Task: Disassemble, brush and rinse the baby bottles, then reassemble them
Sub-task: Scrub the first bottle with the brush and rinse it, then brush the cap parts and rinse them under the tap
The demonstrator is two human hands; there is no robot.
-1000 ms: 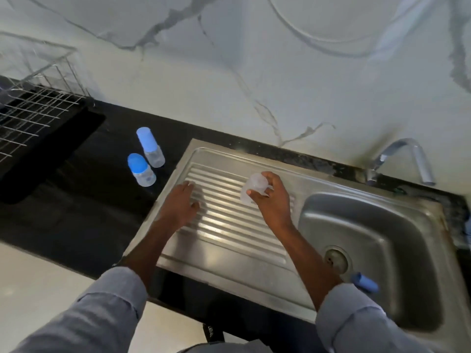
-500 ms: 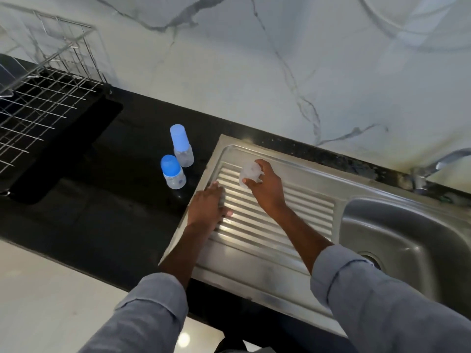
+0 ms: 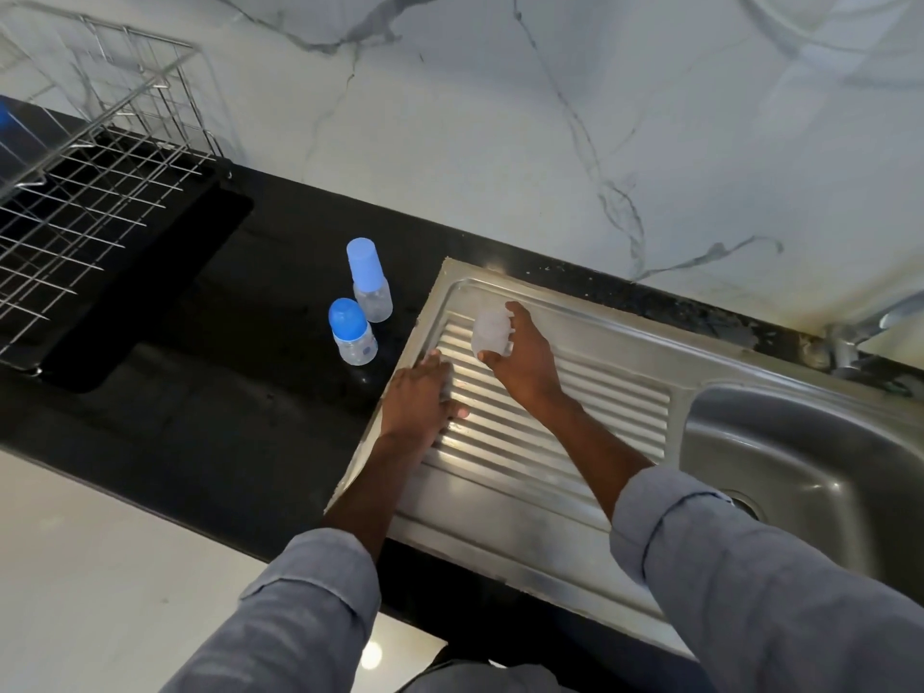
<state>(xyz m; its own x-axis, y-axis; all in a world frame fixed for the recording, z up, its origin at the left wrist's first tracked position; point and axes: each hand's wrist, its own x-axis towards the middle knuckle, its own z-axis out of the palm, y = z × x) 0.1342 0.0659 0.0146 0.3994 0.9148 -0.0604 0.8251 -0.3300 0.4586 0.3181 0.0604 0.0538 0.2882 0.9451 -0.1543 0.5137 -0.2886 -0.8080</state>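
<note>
Two small clear baby bottles with blue caps stand upright on the black counter: one further back (image 3: 369, 279), one nearer (image 3: 352, 331). My right hand (image 3: 525, 360) grips a clear bottle body (image 3: 491, 332) over the far left corner of the ribbed steel drainboard (image 3: 550, 442). My left hand (image 3: 417, 397) rests on the drainboard's left edge, fingers pointing toward the bottles, with nothing visible in it.
A steel sink basin (image 3: 800, 467) lies to the right, with a tap (image 3: 860, 332) at its back edge. A wire dish rack (image 3: 85, 192) on a black tray sits at far left. A marble wall rises behind the black counter (image 3: 225, 392).
My view swung left, so the sink slid right and the rack came into sight. My right hand carried the clear bottle body leftward toward the drainboard's corner; my left hand stayed on the drainboard.
</note>
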